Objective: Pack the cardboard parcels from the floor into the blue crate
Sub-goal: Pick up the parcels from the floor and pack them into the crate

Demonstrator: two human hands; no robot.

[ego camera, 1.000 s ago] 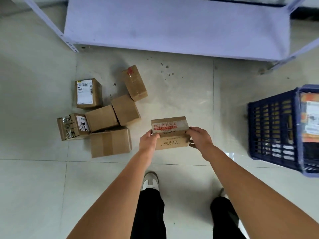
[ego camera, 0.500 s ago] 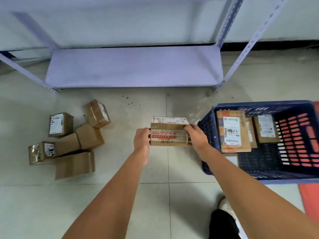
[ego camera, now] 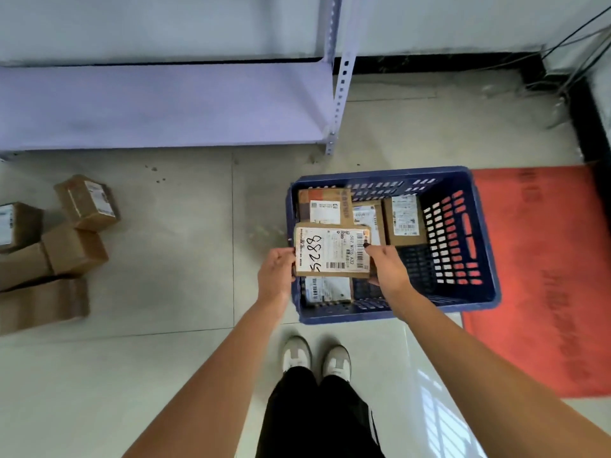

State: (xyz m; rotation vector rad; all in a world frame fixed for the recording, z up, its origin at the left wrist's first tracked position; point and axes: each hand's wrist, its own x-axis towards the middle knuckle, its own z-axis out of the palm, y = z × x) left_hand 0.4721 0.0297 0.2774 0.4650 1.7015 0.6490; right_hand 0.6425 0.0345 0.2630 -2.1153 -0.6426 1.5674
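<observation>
Both hands are clamped on one flat cardboard parcel point(ego camera: 332, 252), left hand point(ego camera: 276, 271) on its left edge, right hand point(ego camera: 386, 266) on its right, fingers curled round the sides. It hangs over the left part of the blue crate point(ego camera: 476, 292), label side up: glossy white sticker, barcodes, "5288" scrawled in marker. The crate is that rigid slotted plastic kind, boxy with rounded corners, and several labelled brown parcels already lie inside, one along the near wall point(ego camera: 327, 290). Off to the left, a loose heap of plain kraft boxes point(ego camera: 74, 249) sits on the smooth pale floor tiles. A fuzzy red mat point(ego camera: 542, 276) touches the crate's right side, and a lilac metal shelf point(ego camera: 165, 104) stands behind.
</observation>
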